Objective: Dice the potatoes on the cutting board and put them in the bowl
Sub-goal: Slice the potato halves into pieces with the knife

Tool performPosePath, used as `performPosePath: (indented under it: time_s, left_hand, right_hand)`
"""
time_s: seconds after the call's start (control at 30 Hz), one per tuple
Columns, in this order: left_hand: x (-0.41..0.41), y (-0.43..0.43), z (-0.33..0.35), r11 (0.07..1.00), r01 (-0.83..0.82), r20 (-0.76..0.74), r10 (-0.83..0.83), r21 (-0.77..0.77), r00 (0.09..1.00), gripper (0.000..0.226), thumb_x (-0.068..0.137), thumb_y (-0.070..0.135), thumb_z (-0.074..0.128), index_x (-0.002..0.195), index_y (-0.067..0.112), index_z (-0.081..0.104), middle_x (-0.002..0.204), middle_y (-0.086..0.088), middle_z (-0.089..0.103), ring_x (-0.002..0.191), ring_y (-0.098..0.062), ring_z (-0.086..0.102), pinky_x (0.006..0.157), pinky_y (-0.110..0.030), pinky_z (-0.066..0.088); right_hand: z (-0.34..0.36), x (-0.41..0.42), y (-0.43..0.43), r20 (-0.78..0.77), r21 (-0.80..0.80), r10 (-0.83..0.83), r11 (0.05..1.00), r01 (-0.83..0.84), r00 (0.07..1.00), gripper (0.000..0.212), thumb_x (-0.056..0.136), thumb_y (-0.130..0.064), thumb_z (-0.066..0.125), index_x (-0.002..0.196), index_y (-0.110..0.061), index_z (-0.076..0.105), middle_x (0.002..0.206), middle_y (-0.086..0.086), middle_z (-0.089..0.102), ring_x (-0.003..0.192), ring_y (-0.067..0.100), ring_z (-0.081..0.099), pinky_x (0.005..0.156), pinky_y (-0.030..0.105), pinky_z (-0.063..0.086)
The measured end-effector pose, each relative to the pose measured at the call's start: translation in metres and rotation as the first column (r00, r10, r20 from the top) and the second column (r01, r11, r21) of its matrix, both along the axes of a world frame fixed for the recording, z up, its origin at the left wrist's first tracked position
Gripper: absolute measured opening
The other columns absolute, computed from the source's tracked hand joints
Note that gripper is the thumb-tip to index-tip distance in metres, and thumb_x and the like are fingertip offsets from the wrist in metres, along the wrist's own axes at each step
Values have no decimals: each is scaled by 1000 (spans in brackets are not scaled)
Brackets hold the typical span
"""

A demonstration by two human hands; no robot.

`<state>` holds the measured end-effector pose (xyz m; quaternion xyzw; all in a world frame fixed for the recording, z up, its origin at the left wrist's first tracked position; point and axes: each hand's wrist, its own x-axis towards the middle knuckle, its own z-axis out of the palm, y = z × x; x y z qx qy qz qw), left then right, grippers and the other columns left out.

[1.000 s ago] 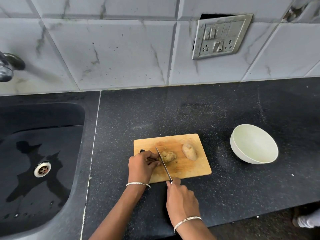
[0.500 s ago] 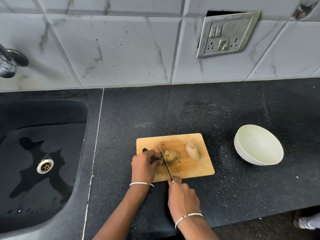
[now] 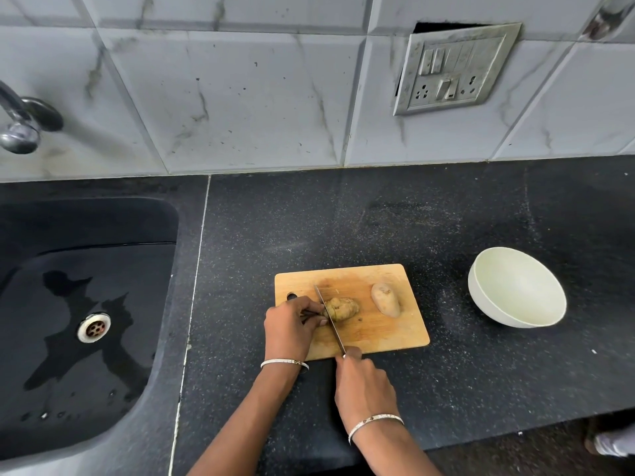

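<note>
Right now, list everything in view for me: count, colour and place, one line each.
cutting board: one, light wood, centre of the counter
held potato: one, brown, left part of the board, under the blade
loose potato: one, pale brown, right part of the board
knife: one, steel blade, across the held potato
bowl: one, white, on the counter right of the board, nothing in it
counter: one, black speckled
sink: one, black, left, wet patches
tap: one, metal, upper left
switch plate: one, grey, on the tiled wall
bangles: two, silver, one on each wrist
left hand: holds the held potato
right hand: grips the knife
</note>
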<state>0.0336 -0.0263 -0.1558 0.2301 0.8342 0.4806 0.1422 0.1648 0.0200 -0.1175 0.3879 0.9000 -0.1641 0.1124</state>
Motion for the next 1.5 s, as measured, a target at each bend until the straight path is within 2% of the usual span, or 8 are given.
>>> performPosePath:
  time_s: [0.17,0.33,0.7,0.83,0.93,1.07,1.27,1.5]
  left_hand:
    - [1,0,2,1000,-1,14,1,8,1000,25,67,3,83,76,24,74,71,20,69,71,7,66,76,-17,55]
    - [0,-1,5,1000,15,22,-15,15,1000,24,67,3,84,77,23,74,73,18,71,71,7,66,76,-15,54]
    - [-2,-2,7,998,57,31,-57,-15,998,25,68,-1,81,78,19,71,75,11,71,72,2,66,75,-28,58]
    - [-2,-2,14,992,86,-24,-89,-97,996,26,72,5,69,86,26,64,80,14,68,77,1,64,76,-30,57]
    - [1,2,28,975,125,-41,-135,-184,990,28,73,25,71,97,30,56,86,16,65,80,-3,63,78,-30,55]
    - [2,12,37,902,158,-103,-216,-401,971,57,67,50,76,116,32,56,102,8,63,95,-14,59,79,-27,47]
    - [-1,25,42,845,147,-122,-242,-515,963,50,70,46,78,112,25,61,106,3,61,96,-16,57,69,-22,36]
    - [-7,30,41,841,133,-136,-237,-524,962,40,73,42,78,107,25,68,102,4,67,96,-16,59,75,-26,46]
  right_hand:
    - [1,12,-2,13,1,4,1000,-4,1000,36,105,-40,22,118,-16,45,110,4,67,105,27,65,74,35,50]
    - [2,15,-3,2,0,2,1000,-2,1000,36,105,-41,21,116,-16,45,110,4,67,105,26,65,72,33,48]
    - [3,19,-4,-35,75,26,997,-24,999,40,104,-44,16,121,-18,42,105,4,68,100,26,67,70,34,49]
    - [3,17,-2,-44,68,31,997,-28,999,39,104,-43,16,121,-19,42,105,5,68,100,27,66,71,36,50]
    - [3,16,0,-45,51,32,998,-29,998,38,104,-43,16,121,-19,41,107,5,68,102,28,65,73,37,49]
    - [2,17,1,-46,26,28,999,-27,999,38,104,-43,17,121,-19,41,107,5,68,102,29,66,74,38,50]
    - [0,16,0,-51,10,2,1000,-1,999,38,103,-47,19,122,-21,40,106,3,69,103,28,66,73,37,50]
    - [4,14,-2,-29,-26,-20,999,19,999,39,103,-47,18,121,-21,41,110,3,67,106,29,64,73,37,49]
